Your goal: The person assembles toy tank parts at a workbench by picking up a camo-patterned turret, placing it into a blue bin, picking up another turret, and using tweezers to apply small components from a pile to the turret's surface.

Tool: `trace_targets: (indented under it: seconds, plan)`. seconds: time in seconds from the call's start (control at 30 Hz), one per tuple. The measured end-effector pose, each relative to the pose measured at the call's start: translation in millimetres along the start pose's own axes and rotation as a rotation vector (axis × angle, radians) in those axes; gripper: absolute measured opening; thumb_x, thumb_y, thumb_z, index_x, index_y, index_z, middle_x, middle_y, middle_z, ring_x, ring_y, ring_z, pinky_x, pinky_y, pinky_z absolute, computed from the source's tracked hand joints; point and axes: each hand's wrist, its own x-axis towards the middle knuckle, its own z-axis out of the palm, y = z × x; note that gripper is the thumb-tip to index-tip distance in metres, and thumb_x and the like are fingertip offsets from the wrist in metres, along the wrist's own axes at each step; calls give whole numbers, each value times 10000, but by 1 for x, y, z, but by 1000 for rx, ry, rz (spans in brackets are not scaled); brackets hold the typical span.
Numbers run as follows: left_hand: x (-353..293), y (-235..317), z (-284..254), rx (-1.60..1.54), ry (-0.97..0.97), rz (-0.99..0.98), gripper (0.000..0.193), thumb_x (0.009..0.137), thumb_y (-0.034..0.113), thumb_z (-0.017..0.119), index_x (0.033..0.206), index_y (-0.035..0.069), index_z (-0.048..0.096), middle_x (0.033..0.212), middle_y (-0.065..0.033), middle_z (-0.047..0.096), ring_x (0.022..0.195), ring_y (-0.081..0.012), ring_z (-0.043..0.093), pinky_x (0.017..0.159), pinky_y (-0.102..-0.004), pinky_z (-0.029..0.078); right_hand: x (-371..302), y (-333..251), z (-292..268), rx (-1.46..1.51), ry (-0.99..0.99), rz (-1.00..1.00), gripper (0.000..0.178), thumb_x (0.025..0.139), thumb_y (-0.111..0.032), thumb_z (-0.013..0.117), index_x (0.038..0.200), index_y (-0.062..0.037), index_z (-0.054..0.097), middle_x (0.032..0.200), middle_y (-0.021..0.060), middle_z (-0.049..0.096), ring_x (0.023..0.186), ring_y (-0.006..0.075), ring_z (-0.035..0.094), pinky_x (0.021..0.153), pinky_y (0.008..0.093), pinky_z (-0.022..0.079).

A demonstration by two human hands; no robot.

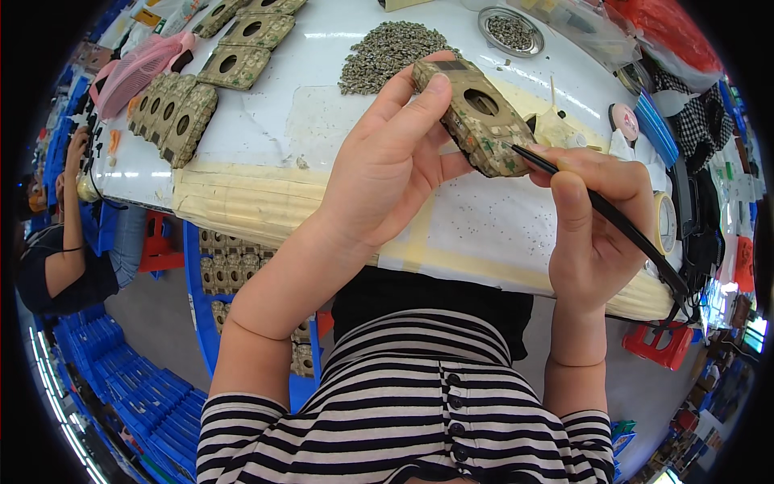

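Observation:
My left hand (387,153) grips a camouflage-patterned casing (489,129) by its upper left end, thumb on top. The casing is tilted above the table and has a dark round opening in its face. In my right hand (601,214), pinched between thumb and fingers, is a slim black pointed tool (621,222), similar to tweezers. Its tip meets, or nearly meets, the casing's lower right part; I cannot tell whether they touch. Beneath the hands, a white sheet (484,234) carries many tiny specks.
Beyond the casing lies a heap of small metal parts (391,52), with more in a round metal dish (511,32). Camouflage casings (173,113) line the left, near a pink mesh item (141,73). A tape roll (665,222) stands at right. Another person (68,250) sits far left.

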Motion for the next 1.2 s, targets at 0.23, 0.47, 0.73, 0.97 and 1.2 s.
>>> trace_targets:
  seconds: [0.23,0.47,0.73,0.97,1.2]
  plan:
    - [-1,0,0,9,11,3,357,979,248,486,1300,122,396,1166,-27,527,1085,-137,521,866,-390,498,0,-1,1,-4,-15,-5,125,801,9,699,883,36,609,880,119,658,797,167,629,736,254,492]
    - [0,0,0,19,1,-2,355,980,241,481,1301,111,398,1172,-31,521,1085,-139,522,864,-390,501,0,-1,0,14,-11,6,132,802,5,700,887,34,603,886,123,659,803,169,631,742,257,494]
    - [-1,0,0,14,5,4,367,978,242,484,1305,101,395,1177,-39,519,1093,-147,526,866,-391,503,0,-1,1,-7,-16,4,136,798,5,703,886,35,604,881,122,659,801,173,633,744,261,497]
    - [0,0,0,13,-2,5,373,978,245,486,1309,101,392,1190,-42,519,1097,-148,525,869,-392,503,0,-2,1,-17,-14,4,137,798,5,703,889,34,604,885,119,658,805,170,630,746,260,497]
    - [-1,0,0,9,-9,3,377,979,250,482,1311,99,389,1198,-46,519,1108,-155,523,883,-396,499,0,0,-1,6,-22,-9,135,810,7,692,898,34,594,893,116,658,814,157,625,747,247,492]
